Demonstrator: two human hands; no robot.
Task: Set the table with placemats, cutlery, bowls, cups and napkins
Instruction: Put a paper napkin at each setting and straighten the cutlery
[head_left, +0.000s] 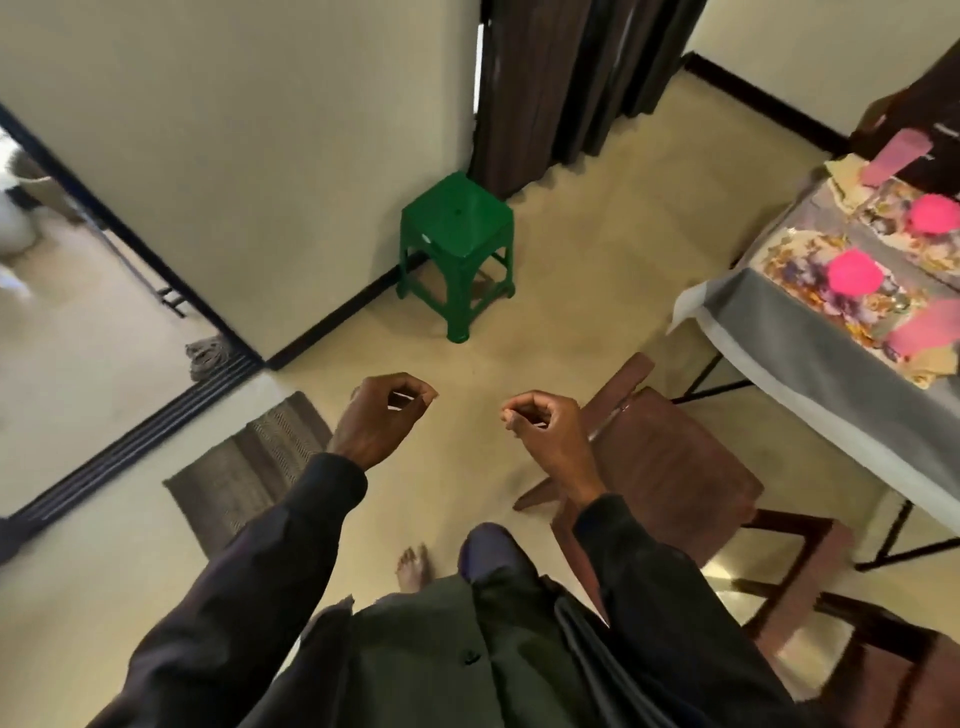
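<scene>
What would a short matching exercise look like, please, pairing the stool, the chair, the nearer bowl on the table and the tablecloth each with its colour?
Things:
1. stool
2. chair
3. nearer bowl
4. tablecloth

Colours:
A. pink
B. grey
C. green
D. reddish brown

Pairs: 1-C, 2-D, 3-A, 4-B.
</scene>
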